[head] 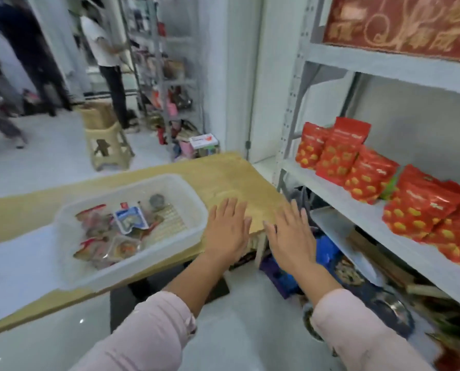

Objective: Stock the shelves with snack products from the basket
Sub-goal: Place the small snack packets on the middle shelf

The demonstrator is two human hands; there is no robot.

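Observation:
A translucent white plastic basket [194,210] sits on a wooden table [239,175] and holds several small snack packets [108,231], one with a blue and white label. My left hand [227,228] lies flat and open on the table, just right of the basket. My right hand [290,234] is spread open, palm down, over the table's right corner, and holds nothing. To the right, a white metal shelf [338,194] carries several red snack bags [354,167] with yellow print.
A red patterned box [400,25] rests on the upper shelf. Bags and clutter fill the floor under the shelf. A beige stool [107,145] stands behind the table. Two people stand at the back left by another rack [170,81].

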